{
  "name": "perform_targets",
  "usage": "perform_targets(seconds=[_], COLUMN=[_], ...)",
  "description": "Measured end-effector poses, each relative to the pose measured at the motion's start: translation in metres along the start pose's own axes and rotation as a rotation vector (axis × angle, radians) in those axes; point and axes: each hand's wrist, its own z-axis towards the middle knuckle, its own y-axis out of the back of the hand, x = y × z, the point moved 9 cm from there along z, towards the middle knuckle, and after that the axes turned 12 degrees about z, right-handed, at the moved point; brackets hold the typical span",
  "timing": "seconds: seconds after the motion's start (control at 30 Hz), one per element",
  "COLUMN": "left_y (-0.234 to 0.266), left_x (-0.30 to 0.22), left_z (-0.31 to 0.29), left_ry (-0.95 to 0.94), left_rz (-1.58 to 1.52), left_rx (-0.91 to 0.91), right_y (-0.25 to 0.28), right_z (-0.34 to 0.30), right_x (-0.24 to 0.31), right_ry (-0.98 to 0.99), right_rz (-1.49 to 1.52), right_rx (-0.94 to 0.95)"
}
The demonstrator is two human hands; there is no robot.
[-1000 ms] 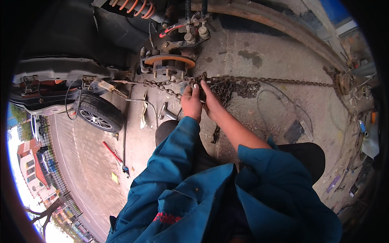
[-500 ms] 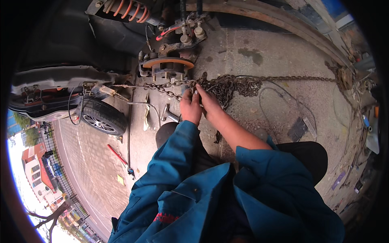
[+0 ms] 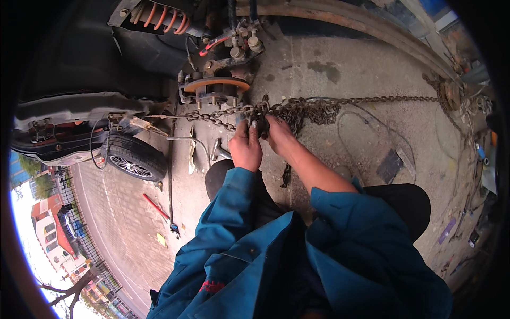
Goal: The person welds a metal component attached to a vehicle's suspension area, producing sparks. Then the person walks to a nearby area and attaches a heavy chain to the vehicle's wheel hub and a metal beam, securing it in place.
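A rusty steel chain stretches across in front of me. A tangled heap of its links hangs just right of my hands. With fingers and thumb closed, my left hand grips the bunched part of the chain. My right hand is closed on the same bunch from the right, its fingertips partly hidden. Between the two hands sits a dark metal piece, too tangled with links to make out. To the left, doubled strands of chain lead toward the car body.
Beyond my hands is a bare brake disc under an orange coil spring. A wheel lies at left beside the car panel. Near my left knee is a hammer. A red bar lies on the ground; a rusty beam crosses the far side.
My hands have drawn slightly apart, and the dark metal piece and links between them show more. The right hand's extended index finger has curled in. The view has shifted slightly.
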Motion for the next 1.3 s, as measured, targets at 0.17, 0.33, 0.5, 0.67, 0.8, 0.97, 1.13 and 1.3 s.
perform_targets(seconds=[0.17,0.33,0.5,0.67,0.8,0.97,1.13,1.3], left_y=[-0.001,0.014,0.035,0.039,0.038,-0.009,-0.092,-0.148], left_x=[-0.03,-0.038,0.022,0.029,0.01,-0.021,-0.053,-0.044], left_z=[-0.012,0.0,0.037,0.037,0.011,-0.047,-0.059,-0.055], left_ry=[-0.133,-0.165,0.364,0.464,0.281,0.341,0.337,0.36], left_rz=[0.035,0.262,-0.456,-0.573,-0.2,-0.504,-0.76,-0.857], left_rx=[-0.032,-0.045,0.06,0.12,0.403,0.613,0.697,0.644], right_y=[-0.001,0.012,0.028,0.018,0.013,0.025,0.057,0.058], right_z=[-0.006,-0.005,0.007,0.02,0.025,0.021,0.005,-0.021], right_x=[-0.009,-0.002,0.025,0.056,0.07,0.081,0.082,0.186], right_ry=[-0.015,0.051,0.169,0.269,0.29,0.362,0.05,0.349], right_rz=[0.36,0.062,-0.114,-0.379,-0.521,-0.901,-0.925,-1.284], right_rx=[0.049,-0.183,-0.489,-0.396,-0.445,-0.576,-0.2,-0.237])
